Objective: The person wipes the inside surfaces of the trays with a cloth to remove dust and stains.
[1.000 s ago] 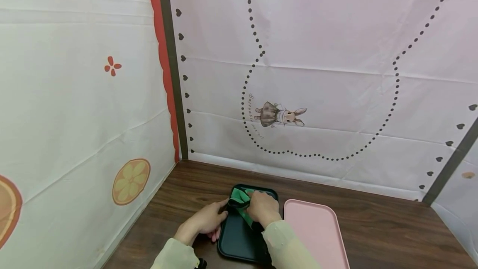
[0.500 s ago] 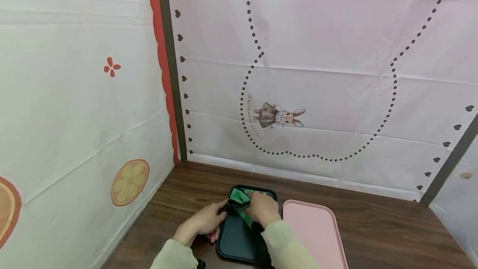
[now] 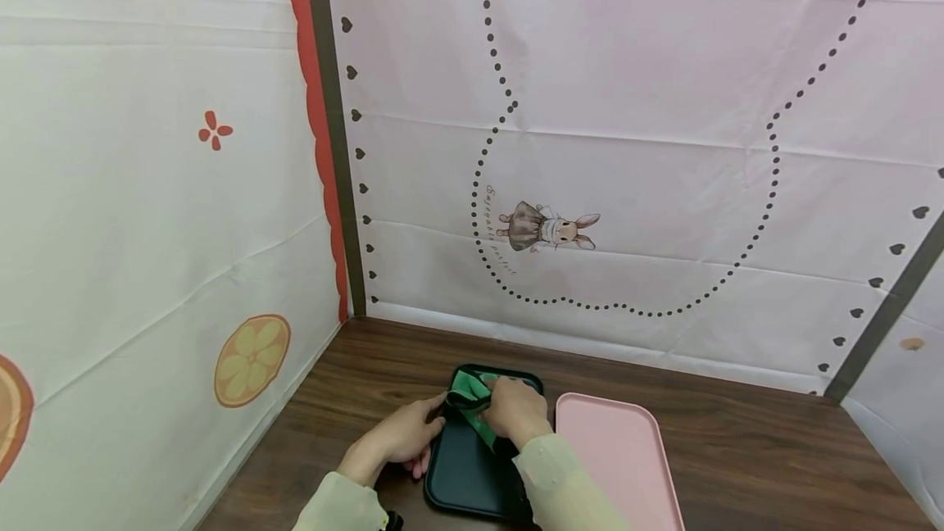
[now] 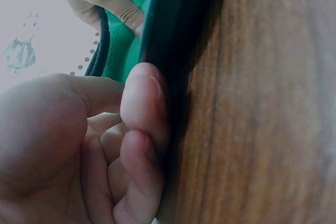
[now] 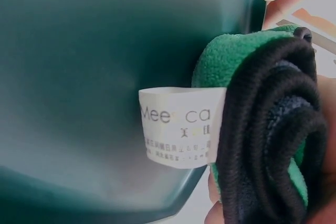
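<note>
A dark rectangular tray (image 3: 468, 478) lies on the wooden table. My left hand (image 3: 401, 437) holds its left rim, thumb and fingers bent at the edge; in the left wrist view the fingertips (image 4: 142, 98) sit right against the tray's side. My right hand (image 3: 519, 412) grips a bunched green cloth (image 3: 465, 385) with black edging over the far part of the tray. In the right wrist view the cloth's rolled folds stand next to the tray's surface (image 5: 94, 77), and a white printed label (image 5: 181, 129) sticks out from it. Some right fingers are hidden behind the cloth.
To the right of the dark tray lies a pink tray (image 3: 615, 449), close beside it and partly behind the right sleeve (image 3: 564, 482). The brown table (image 3: 767, 465) meets a printed white cloth wall (image 3: 664, 211) at the back and another (image 3: 147, 211) on the left.
The whole head view has shifted slightly, so everything sits a little further left. Both hands, the cloth and the trays keep nearly the same places relative to each other.
</note>
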